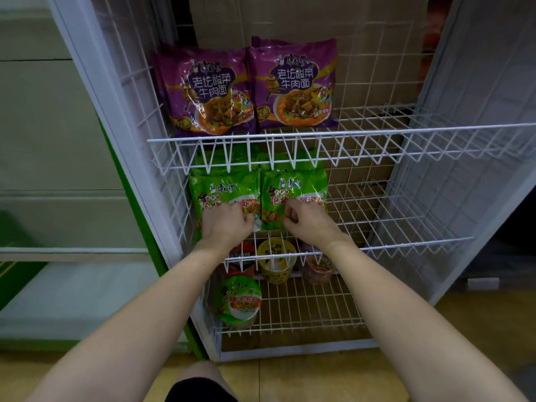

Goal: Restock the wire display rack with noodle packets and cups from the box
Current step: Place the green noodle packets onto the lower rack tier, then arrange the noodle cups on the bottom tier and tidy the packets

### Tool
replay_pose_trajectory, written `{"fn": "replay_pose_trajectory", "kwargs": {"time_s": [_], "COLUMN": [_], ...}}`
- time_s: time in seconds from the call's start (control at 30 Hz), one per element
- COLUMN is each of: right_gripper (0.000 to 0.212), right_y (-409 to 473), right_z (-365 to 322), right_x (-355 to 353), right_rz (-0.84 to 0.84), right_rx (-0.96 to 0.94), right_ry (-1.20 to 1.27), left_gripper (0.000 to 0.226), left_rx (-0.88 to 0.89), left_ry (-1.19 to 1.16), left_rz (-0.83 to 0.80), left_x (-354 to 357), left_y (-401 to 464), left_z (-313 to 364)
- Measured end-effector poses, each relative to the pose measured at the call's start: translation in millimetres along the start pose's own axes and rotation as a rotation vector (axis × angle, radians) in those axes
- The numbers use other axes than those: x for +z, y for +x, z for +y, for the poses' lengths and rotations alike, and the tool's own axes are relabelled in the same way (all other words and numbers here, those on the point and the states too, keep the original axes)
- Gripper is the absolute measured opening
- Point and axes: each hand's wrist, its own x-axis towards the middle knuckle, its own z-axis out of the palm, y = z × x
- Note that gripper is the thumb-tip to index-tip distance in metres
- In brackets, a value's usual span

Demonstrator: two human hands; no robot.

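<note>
On the middle shelf of the wire display rack (290,134), toward its left end, the left hand (224,224) and right hand (309,220) curl their fingers onto the lower edges of two green noodle packets (229,190), whose printing the hands partly cover. Two purple noodle packets (293,82) stand at the left end of the upper shelf. On the bottom shelf, noodle cups (240,300) are partly hidden behind wires and wrists; the box is out of view.
</note>
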Motion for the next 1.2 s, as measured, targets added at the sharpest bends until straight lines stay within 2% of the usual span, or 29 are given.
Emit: {"fn": "replay_pose_trajectory", "kwargs": {"time_s": [0.27, 0.5, 0.73, 0.8, 0.87, 1.0, 1.1, 1.2], "right_gripper": [0.016, 0.019, 0.017, 0.017, 0.016, 0.023, 0.03, 0.023], "right_y": [-0.4, 7.0, 6.8, 1.3, 0.0, -15.2, -42.3, -80.6], "right_z": [-9.1, -1.4, -0.9, -2.8, -7.1, -18.0, -21.0, -21.0], "right_x": [2.2, 4.8, 5.0, -3.5, -21.2, -66.6, -104.6, -145.9], "right_rz": [0.026, 0.04, -0.011, -0.082, -0.238, -0.504, -0.577, -0.601], "right_rx": [-0.021, -0.044, 0.01, 0.01, 0.018, 0.087, 0.168, 0.257], "right_ry": [-0.147, -0.127, -0.037, -0.007, 0.004, 0.089, 0.088, 0.087], "left_gripper": [0.047, 0.044, 0.04, 0.038, 0.033, 0.03, 0.043, 0.043], "left_rx": [0.011, 0.058, 0.059, 0.051, 0.04, 0.047, 0.069, 0.102], "left_ry": [0.038, 0.105, 0.021, -0.036, -0.076, -0.065, -0.036, -0.112], "left_rz": [0.003, -0.02, -0.061, -0.122, -0.175, -0.491, -0.64, -0.706], "left_x": [2.6, 7.0, 2.1, -5.1, -15.9, -53.4, -92.3, -135.0], "left_y": [4.7, 8.2, 6.7, 1.3, 1.7, -12.6, -31.4, -50.5], "left_z": [6.0, 9.2, 8.2, 5.0, 3.1, 20.0, 40.0, 72.2]}}
